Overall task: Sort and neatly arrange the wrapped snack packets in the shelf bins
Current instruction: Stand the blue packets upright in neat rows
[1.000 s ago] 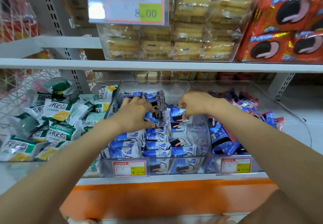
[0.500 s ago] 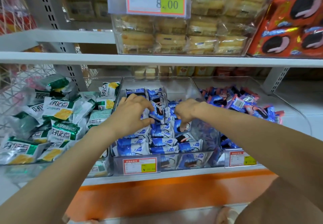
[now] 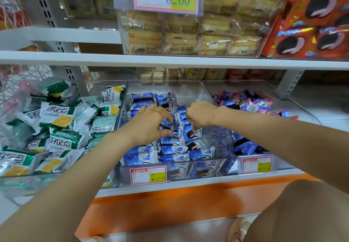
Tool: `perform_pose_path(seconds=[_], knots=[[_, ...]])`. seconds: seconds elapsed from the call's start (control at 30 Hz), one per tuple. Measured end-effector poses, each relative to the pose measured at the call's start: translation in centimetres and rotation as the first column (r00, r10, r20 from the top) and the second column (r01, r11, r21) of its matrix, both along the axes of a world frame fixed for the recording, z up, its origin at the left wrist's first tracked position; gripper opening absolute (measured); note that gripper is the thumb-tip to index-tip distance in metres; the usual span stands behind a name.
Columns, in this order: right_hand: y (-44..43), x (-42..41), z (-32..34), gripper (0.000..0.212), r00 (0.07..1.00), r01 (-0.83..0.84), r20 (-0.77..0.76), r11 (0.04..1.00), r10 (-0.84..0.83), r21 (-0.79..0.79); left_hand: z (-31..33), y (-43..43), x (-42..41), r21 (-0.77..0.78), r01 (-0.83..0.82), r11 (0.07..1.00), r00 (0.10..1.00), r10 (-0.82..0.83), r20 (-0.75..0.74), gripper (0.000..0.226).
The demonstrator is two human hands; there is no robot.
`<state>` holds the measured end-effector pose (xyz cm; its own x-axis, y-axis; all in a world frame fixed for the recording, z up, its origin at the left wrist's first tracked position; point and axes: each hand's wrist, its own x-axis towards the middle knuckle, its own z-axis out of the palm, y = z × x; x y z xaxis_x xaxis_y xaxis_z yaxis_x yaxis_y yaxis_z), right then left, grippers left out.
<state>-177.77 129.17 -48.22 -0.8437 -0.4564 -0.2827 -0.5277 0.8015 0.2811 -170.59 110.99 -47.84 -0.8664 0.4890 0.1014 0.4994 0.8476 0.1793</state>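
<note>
Compared with a second ago, our two hands are closer together over the middle bin (image 3: pixel 181 87). The right hand (image 3: pixel 201 116) is no longer out by the bin's right wall with a packet lifted; it now sits lower, over the bin's centre. The left hand (image 3: pixel 149 123), spread flat over the bin's back-left rows then, is now drawn in and curled. We read this as the loose packet going down into line, with the front rows of blue packets (image 3: pixel 173 150) already lying flat and even behind the bin's front wall.

Our left thumb and forefingers are bent round a blue wrapper (image 3: pixel 167 123) in the bin's centre column, one on each side of it and touching it. Our right fingers are folded under the knuckles, so their tips are hidden. The tilted packet (image 3: pixel 191 133) pokes out just below them, towards the bin's front, its top edge lost under the hand; we judge it pinched, though it may only be pressed.

The stretch beside the bin's right wall holds few packets. Left of the bin, the green packets (image 3: pixel 62 121) lie jumbled; right of it, the mixed packets (image 3: pixel 251 104) are also loose, so we judge the sorting far from finished.
</note>
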Motion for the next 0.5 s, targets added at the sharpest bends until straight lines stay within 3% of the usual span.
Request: perform_pose_path(seconds=[0.07,0.13,0.27,0.33,0.4,0.5], knots=[[0.5,0.1,-0.5,0.013,0.981,0.008,0.192,0.998,0.004,-0.064,-0.2,0.1,-0.1,-0.002,0.009,1.0,1.0,-0.009,0.009,0.037],[0.8,0.3,-1.1,0.028,0.953,0.023,0.304,0.999,-0.009,-0.041,-0.2,0.3,-0.2,0.002,0.014,1.0,1.0,-0.014,0.017,0.037],[0.3,0.6,-2.5,0.051,0.928,0.024,0.369,0.995,-0.059,0.098,-0.3,0.9,-0.2,0.003,0.02,1.0,0.999,-0.02,0.036,0.036],[0.1,0.5,-2.9,0.042,0.925,0.012,0.375,0.99,-0.064,0.14,-0.5,1.0,-0.1,-0.007,0.017,1.0,0.998,-0.017,0.053,0.036],[0.2,0.4,-3.0,0.015,0.931,-0.001,0.36,0.99,-0.051,0.144,-0.6,1.0,-0.1,-0.01,0.016,1.0,0.998,-0.015,0.061,0.035],[0.5,0.4,-2.4,0.032,0.937,0.007,0.346,0.991,-0.052,0.131,-0.7,0.8,-0.2,-0.009,0.018,1.0,0.998,-0.018,0.058,0.035]])
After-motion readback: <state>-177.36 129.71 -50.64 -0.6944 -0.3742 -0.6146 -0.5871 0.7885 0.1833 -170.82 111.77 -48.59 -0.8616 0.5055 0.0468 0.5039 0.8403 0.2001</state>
